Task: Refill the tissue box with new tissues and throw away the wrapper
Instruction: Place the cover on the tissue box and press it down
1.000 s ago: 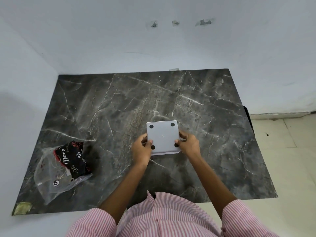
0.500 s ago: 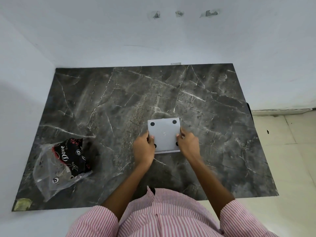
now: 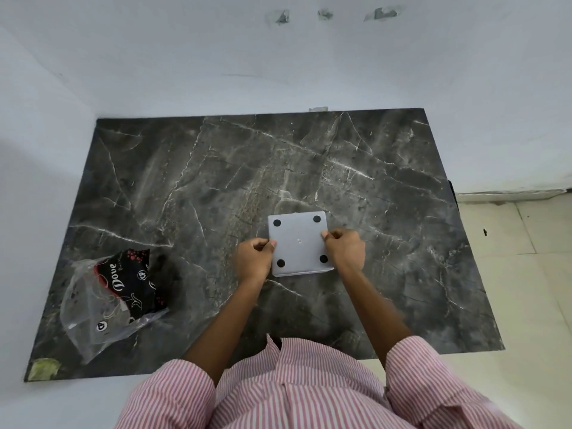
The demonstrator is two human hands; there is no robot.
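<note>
A square grey tissue box (image 3: 298,243) lies upside down on the dark marble table (image 3: 192,187), its base with black round feet facing up. My left hand (image 3: 253,260) pinches its left edge and my right hand (image 3: 345,249) pinches its right edge. A clear plastic tissue wrapper with a black and red "Dove" print (image 3: 113,300) lies flat near the table's front left corner, apart from both hands. What is inside the box is hidden.
White walls close off the table at the back and left. A tiled floor (image 3: 510,274) lies to the right. A small yellowish scrap (image 3: 43,368) sits at the table's front left corner.
Both hands have slid up along the box's sides, uncovering its two near feet. The box has stayed in about the same place on the table.
</note>
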